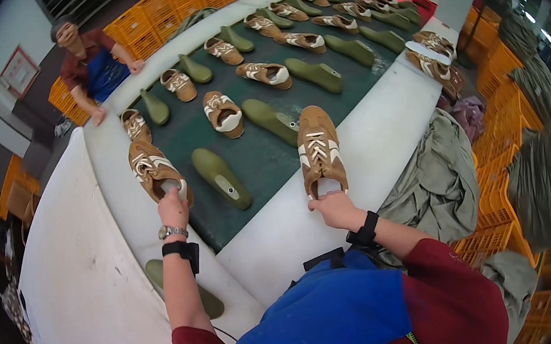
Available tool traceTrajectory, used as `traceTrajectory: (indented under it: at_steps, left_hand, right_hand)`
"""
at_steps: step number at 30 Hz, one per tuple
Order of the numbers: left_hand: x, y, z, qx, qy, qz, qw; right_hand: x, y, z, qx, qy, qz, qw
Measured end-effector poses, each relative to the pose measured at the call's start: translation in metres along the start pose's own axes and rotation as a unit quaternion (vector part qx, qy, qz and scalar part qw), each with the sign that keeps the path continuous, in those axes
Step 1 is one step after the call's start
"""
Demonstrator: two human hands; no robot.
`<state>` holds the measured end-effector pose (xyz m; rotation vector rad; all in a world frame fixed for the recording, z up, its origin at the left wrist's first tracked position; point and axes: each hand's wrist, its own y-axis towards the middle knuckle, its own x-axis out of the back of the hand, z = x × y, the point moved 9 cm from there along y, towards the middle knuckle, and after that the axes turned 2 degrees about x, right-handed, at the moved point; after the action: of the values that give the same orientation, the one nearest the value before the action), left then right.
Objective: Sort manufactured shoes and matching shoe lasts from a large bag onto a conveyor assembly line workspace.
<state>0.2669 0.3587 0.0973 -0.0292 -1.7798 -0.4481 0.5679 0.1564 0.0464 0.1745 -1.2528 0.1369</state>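
Observation:
My left hand grips the heel of a brown and white sneaker, held at the left edge of a green conveyor belt. In my right hand is the heel of a second brown and white sneaker with white laces, over the white border on the near side. Between the two shoes a green shoe last lies on the belt. Another last and a sneaker lie just beyond. Partly hidden under my left forearm is one more green last.
Rows of sneakers and lasts stretch along the belt. A pair of sneakers stands on the right border. Orange crates and grey-green cloth line the right side. Across the belt, a person in a blue apron leans on the border.

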Motion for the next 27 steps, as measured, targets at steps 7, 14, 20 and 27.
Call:
traceTrajectory:
  at_steps: [7, 14, 20, 27]
  left_hand:
    - [-0.127, 0.013, 0.087, 0.137, 0.02, 0.187, 0.973]
    - [-0.09, 0.009, 0.049, 0.14, 0.048, 0.098, 0.984]
    - [-0.038, -0.013, -0.011, 0.02, 0.034, 0.072, 0.997]
    - [-0.037, -0.099, -0.105, 0.055, -0.364, 0.29, 0.883]
  right_hand:
    - [-0.001, 0.009, -0.007, -0.049, 0.084, 0.045, 0.994]
    - [-0.016, 0.014, -0.038, -0.095, 0.157, 0.111, 0.977]
    - [-0.016, 0.018, -0.021, -0.058, 0.187, 0.103, 0.975]
    - [0.051, 0.024, 0.115, 0.162, 0.385, 0.064, 0.906]
